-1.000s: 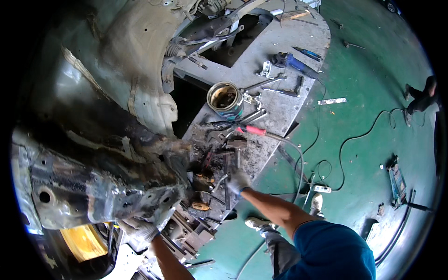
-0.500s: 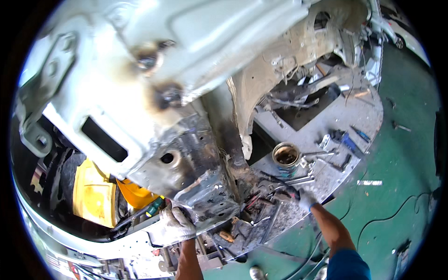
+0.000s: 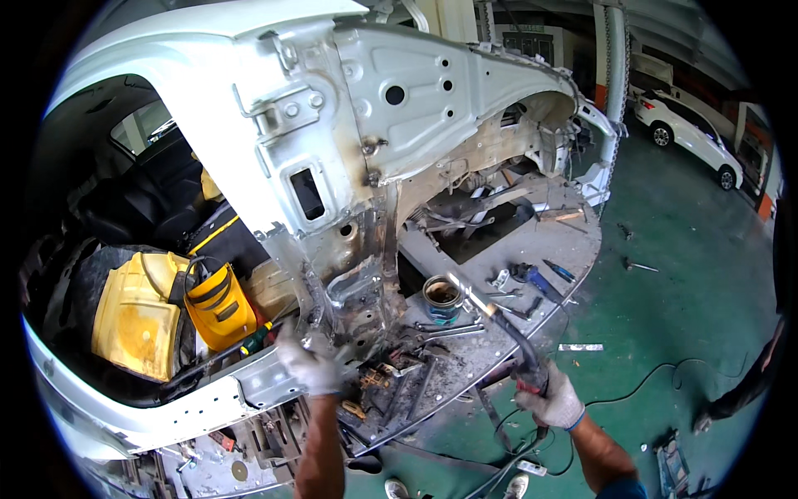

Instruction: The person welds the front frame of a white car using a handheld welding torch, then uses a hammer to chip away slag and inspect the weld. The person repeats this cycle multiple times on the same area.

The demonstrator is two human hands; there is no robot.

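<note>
My right hand, in a white glove, grips the handle of a welding torch with a curved dark neck and a pale metal nozzle. The torch tilts up and left over the metal platform's edge. My left hand, also gloved and smeared by motion, is at the lower corner of the white car body, beside the sill. Its fingers are too blurred to read. Just above it lies a screwdriver with a green handle. Scorched, rough metal marks the pillar's lower part.
An open tin stands on the grey platform among wrenches and a blue-bodied power tool. Yellow panels lie inside the door opening. Cables trail over the green floor. Another person's leg is at the right.
My right hand has lifted the welding torch off the platform and brought it nearer. My left hand has shifted at the sill corner. The view has tilted up, showing more of the car and workshop.
</note>
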